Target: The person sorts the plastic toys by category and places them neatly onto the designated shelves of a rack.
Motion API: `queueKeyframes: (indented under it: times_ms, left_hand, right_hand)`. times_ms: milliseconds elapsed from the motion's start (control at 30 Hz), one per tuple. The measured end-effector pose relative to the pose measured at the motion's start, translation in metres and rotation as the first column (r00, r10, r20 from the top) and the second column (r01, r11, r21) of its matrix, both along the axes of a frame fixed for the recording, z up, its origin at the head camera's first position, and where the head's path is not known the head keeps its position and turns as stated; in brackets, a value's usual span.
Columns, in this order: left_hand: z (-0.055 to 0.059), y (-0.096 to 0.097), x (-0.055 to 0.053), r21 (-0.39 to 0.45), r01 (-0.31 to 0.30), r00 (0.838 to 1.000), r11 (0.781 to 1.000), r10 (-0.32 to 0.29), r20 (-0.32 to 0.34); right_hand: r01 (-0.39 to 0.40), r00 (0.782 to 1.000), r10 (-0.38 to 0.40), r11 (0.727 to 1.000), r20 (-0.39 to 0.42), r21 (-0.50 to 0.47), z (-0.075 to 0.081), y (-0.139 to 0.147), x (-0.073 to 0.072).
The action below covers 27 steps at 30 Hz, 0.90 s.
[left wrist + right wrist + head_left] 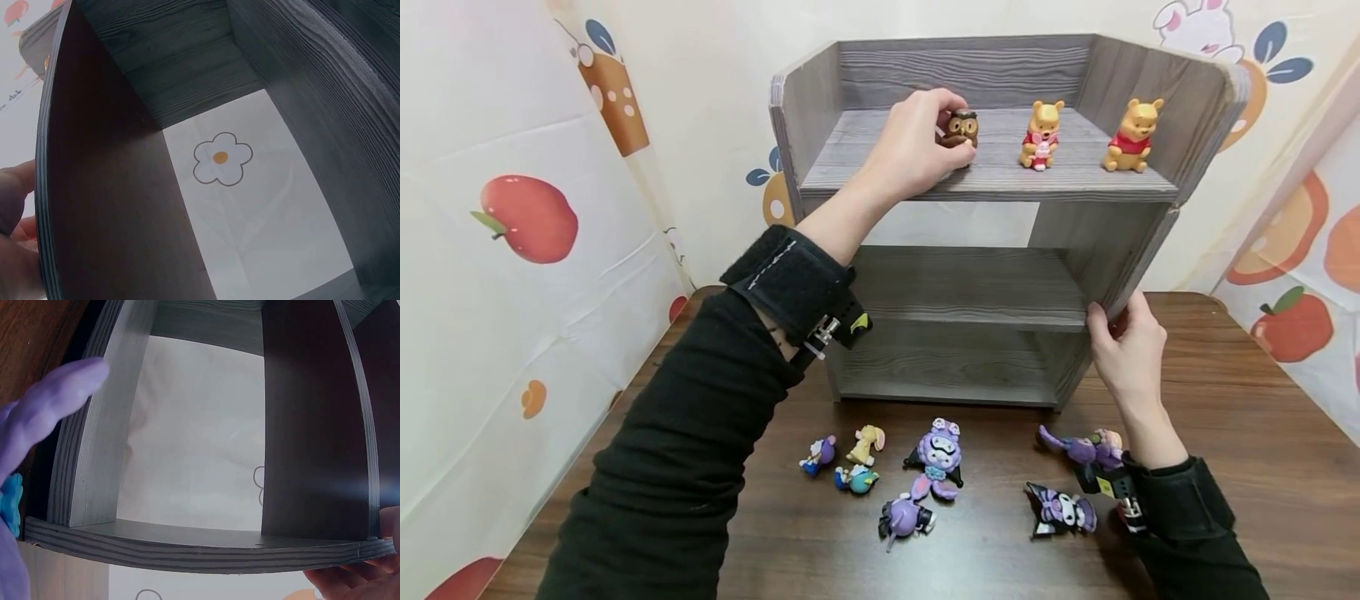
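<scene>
My left hand (921, 142) pinches a brown owl figurine (962, 127) between thumb and fingers, at the top board of a grey wooden shelf unit (970, 325). Two yellow bear figurines stand to its right: one holding a pink piglet (1041, 137), the other in a red shirt (1133, 137). Lower down, my right hand (1126, 346) grips the unit's right side panel, thumb on the front edge. In the right wrist view its fingers (350, 581) curl around that panel. The left wrist view shows part of my left hand (15, 231) beyond the board's edge; the owl is hidden there.
On the brown table (985, 567) in front lie several figurines, among them a purple rabbit-eared one (938, 458), a yellow rabbit (867, 444) and a black-and-purple one (1060, 510). A purple figurine (1082, 448) lies close to my right wrist. Patterned cloth hangs behind.
</scene>
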<state>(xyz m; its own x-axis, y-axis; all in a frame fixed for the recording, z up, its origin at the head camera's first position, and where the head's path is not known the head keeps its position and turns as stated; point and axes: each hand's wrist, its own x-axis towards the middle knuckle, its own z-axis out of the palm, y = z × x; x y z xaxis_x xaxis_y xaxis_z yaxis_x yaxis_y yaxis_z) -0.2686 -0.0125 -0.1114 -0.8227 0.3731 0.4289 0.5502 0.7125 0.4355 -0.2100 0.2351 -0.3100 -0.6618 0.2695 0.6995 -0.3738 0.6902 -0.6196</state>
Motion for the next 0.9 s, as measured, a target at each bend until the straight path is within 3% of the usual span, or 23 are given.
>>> queueKeyframes:
  times_ms: [167, 300, 467, 700, 900]
  left_hand:
    - [-0.004, -0.002, 0.002, 0.012, -0.004, 1.000, 1.000, 0.004, 0.027]
    - [-0.006, -0.006, 0.006, 0.083, -0.017, 0.999, 0.996, 0.015, 0.029]
    - [-0.009, -0.015, 0.019, 0.155, -0.019, 0.996, 0.988, 0.033, -0.088]
    - [-0.010, -0.028, 0.050, 0.235, 0.061, 0.957, 0.970, 0.010, -0.291]
    - [-0.025, -0.037, 0.073, 0.267, 0.218, 0.897, 0.939, -0.085, -0.434]
  right_hand:
    - [0.007, 1.000, -0.007, 1.000, 0.002, 0.002, -0.001, 0.000, 0.000]
    - [0.014, 1.000, -0.014, 1.000, -0.001, 0.010, -0.002, 0.000, 0.000]
    - [-0.001, 1.000, 0.001, 1.000, -0.006, 0.016, 0.000, 0.000, -0.001]
    - [-0.033, 0.999, 0.033, 0.999, -0.008, 0.016, 0.001, -0.001, 0.000]
    - [-0.042, 0.999, 0.042, 0.999, -0.009, 0.004, 0.002, 0.000, 0.003]
